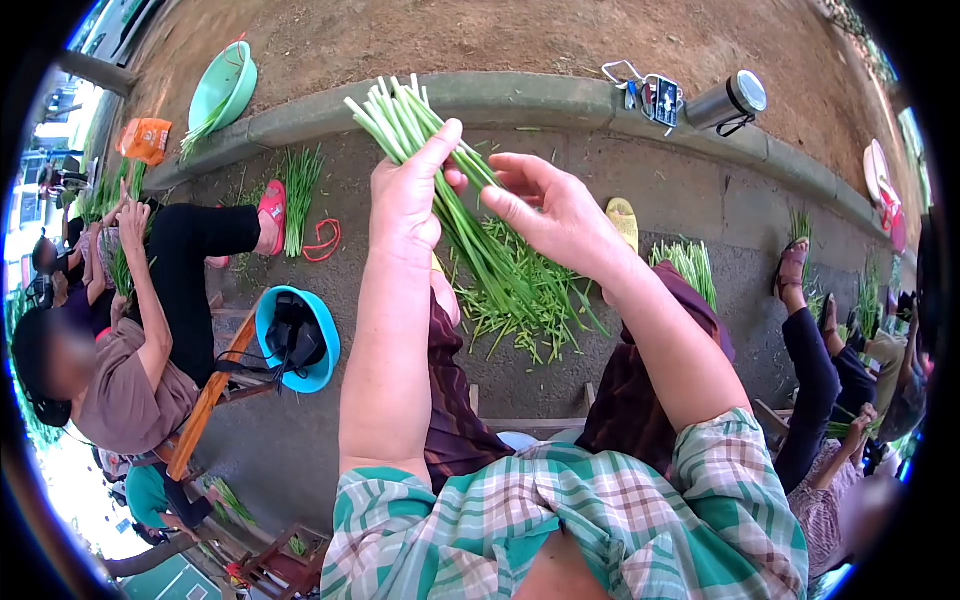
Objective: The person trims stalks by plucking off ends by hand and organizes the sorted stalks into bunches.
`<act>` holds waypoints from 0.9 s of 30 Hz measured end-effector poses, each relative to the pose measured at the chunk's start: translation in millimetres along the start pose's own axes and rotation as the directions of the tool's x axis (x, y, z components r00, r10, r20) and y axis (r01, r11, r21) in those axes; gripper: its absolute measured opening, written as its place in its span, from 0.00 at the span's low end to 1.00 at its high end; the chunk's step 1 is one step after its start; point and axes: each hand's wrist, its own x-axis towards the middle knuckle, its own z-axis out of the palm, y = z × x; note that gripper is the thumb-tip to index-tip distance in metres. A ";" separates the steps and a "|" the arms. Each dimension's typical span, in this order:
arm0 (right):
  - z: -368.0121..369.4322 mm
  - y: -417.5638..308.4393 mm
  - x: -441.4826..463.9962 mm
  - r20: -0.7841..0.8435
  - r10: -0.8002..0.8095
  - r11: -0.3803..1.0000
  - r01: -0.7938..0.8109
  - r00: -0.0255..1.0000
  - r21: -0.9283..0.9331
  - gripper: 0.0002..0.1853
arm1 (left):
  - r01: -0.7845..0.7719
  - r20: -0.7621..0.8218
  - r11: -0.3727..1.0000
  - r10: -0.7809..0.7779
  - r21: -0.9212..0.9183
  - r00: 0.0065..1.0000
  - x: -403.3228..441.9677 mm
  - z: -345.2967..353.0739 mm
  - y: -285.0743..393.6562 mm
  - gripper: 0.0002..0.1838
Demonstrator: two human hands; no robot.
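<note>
Left hand (415, 190): clenched round the bundle of green stalks (466, 228), thumb across the top.
Right hand (550, 207): seemed to grasp nothing, fingers curved apart; whether it brushed the stalks, I couldn't tell.
Bundle: slanted through my left hand and passed beside the right one, uneven pale ends (388, 108) pointing away from me, green tails hanging back towards me.
Good handling: I judged a firm but uncrushing hold best, the pale ends evened up, the right hand free to work along the stalks.
Loose pieces (535, 330): strewn on the ground (240, 450) below both hands.
Second bunch (688, 268): to the right of my right hand, nearer me.
Red string (335, 234): left of my left hand.
Blue basin (330, 325): farther back on that side, a black bag (297, 335) inside.
Kerb (540, 92): beyond both hands, a metal flask (725, 104) on it rightward.
</note>
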 end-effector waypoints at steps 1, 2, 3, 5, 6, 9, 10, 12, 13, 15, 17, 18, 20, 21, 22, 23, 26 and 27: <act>1.6 0.3 -1.7 0.038 0.013 1.000 -0.014 0.999 0.016 0.23 | 0.005 0.008 1.000 -0.005 -0.003 1.000 -0.4 0.8 -1.5 0.10; 2.6 0.9 -1.5 0.075 0.024 0.999 -0.026 0.997 0.031 0.22 | 0.008 0.017 1.000 -0.008 -0.006 1.000 0.0 1.8 -2.2 0.10; 3.3 2.6 -0.1 0.108 0.060 0.997 -0.064 0.992 0.037 0.19 | 0.006 0.016 1.000 -0.006 -0.007 1.000 0.2 2.1 -3.0 0.10; 3.0 0.2 -0.3 0.108 0.108 0.986 -0.120 0.988 0.113 0.17 | 0.013 0.086 0.998 -0.007 -0.064 0.996 0.3 3.0 -3.3 0.12; 2.4 -3.2 0.0 0.110 0.158 0.966 -0.177 0.981 0.188 0.15 | 0.009 0.088 0.998 -0.003 -0.065 0.996 -0.2 4.0 -3.2 0.12; -0.5 -10.0 3.6 0.092 0.186 0.935 -0.205 0.978 0.290 0.13 | 0.029 0.149 0.964 0.011 -0.264 0.989 -2.6 6.5 -1.0 0.15; -0.8 -10.9 4.1 0.078 0.198 0.916 -0.213 0.977 0.340 0.13 | 0.028 0.150 0.964 0.013 -0.265 0.989 -1.8 6.6 -1.4 0.15; -0.4 -9.6 4.1 0.078 0.197 0.915 -0.212 0.977 0.344 0.13 | 0.056 0.166 0.958 -0.008 -0.283 0.986 0.3 6.8 -4.1 0.15; 0.0 -9.7 3.8 0.090 0.215 0.890 -0.233 0.972 0.392 0.13 | 0.061 0.174 0.956 -0.011 -0.286 0.985 0.4 7.4 -5.6 0.14; -0.3 -10.3 3.7 0.104 0.234 0.862 -0.256 0.967 0.437 0.13 | 0.063 0.176 0.960 -0.015 -0.272 0.984 0.1 6.7 -3.9 0.14; -1.6 -11.8 4.3 0.147 0.230 0.847 -0.272 0.962 0.457 0.13 | 0.067 0.185 0.969 -0.023 -0.239 0.982 -1.3 7.4 -0.4 0.14; -1.8 -11.6 5.2 0.147 0.230 0.847 -0.272 0.962 0.457 0.13 | 0.067 0.186 0.969 -0.022 -0.239 0.982 -2.1 8.2 0.7 0.14; -1.3 -10.2 5.9 0.136 0.245 0.880 -0.279 0.960 0.384 0.13 | 0.061 0.181 0.968 -0.016 -0.243 0.983 -4.0 8.9 1.4 0.13; 0.5 -7.8 4.6 0.135 0.247 0.879 -0.280 0.960 0.385 0.13 | 0.063 0.181 0.968 -0.019 -0.241 0.983 -4.4 9.4 0.4 0.13; 3.3 -4.3 2.8 0.028 0.145 0.969 -0.148 0.989 0.197 0.13 | 0.062 0.196 0.970 -0.016 -0.233 0.981 -4.7 10.5 -0.8 0.13; 5.0 -2.6 1.3 -0.055 0.021 1.000 -0.021 0.998 -0.014 0.14 | 0.061 0.210 0.972 -0.013 -0.226 0.978 -4.7 11.1 -1.6 0.12; 5.0 -6.7 -1.5 -0.109 -0.235 0.916 0.183 0.966 -0.356 0.14 | 0.058 0.207 0.971 -0.009 -0.233 0.978 -1.6 9.1 -5.2 0.11; 5.1 -11.5 -2.6 -0.109 -0.224 0.919 0.173 0.968 -0.354 0.15 | 0.058 0.207 0.971 -0.009 -0.233 0.978 -1.5 8.3 -4.8 0.11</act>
